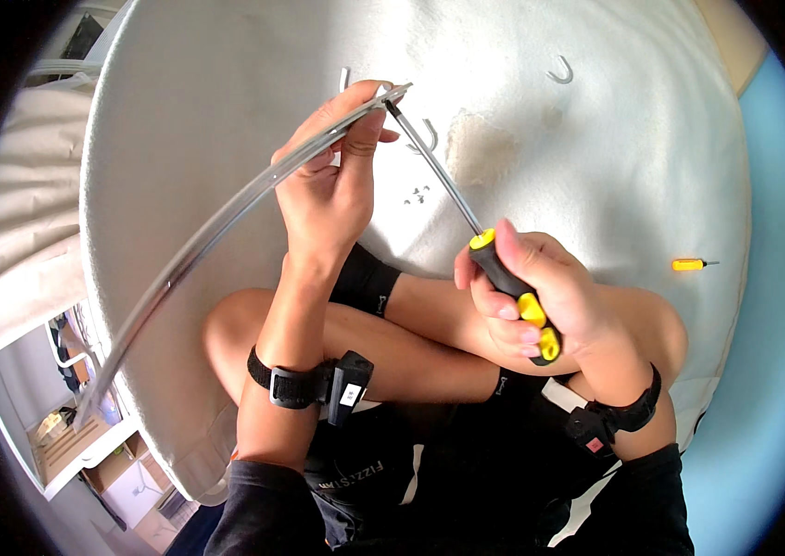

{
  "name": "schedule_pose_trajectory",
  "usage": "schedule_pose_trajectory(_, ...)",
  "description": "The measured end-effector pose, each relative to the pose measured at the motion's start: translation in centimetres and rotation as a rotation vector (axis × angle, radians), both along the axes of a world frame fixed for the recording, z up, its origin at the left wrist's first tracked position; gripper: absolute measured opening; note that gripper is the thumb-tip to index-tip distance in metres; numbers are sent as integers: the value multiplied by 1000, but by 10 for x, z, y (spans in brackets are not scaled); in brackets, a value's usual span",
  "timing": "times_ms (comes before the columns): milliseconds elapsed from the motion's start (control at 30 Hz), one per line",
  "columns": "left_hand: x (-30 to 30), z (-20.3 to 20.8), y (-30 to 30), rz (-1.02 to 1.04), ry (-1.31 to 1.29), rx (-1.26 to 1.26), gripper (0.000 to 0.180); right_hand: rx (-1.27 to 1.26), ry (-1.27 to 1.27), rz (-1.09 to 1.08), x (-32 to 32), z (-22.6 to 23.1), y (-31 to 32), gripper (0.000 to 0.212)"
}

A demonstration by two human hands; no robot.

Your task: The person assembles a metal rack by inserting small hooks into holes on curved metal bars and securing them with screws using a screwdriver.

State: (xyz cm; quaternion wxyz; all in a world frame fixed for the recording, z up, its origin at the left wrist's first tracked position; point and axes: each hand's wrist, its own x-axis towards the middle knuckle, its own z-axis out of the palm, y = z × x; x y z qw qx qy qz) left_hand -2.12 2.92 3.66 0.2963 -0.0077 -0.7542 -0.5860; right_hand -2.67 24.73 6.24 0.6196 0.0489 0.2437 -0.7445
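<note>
My left hand (332,185) is closed round one end of a long silver metal rail (216,222), which runs down to the lower left. Something small and white shows between its fingertips at the rail's end. In my right hand (541,287) is a screwdriver (436,171) with a black and yellow handle. Its tip meets the rail beside my left thumb; the exact contact point is too small to make out. Just beyond lie a pale J-shaped hook (430,135) and a few tiny dark screws (417,195).
A pale, padded round surface (179,120) lies under my crossed legs, with a stain near its middle. Another hook (560,70) rests farther right, and a third hook (345,78) stands behind my left hand. A small orange-yellow screwdriver (689,265) lies near the right edge.
</note>
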Motion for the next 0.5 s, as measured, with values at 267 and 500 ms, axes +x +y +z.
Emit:
schedule_pose_trajectory(267,0,-6,3,33,-40,-38,18,244,307,-18,-3,10,-7,40)
schedule_pose_trajectory(500,-2,-11,5,77,-49,-137,16,585,1067,-78,-1,-12,-8,33)
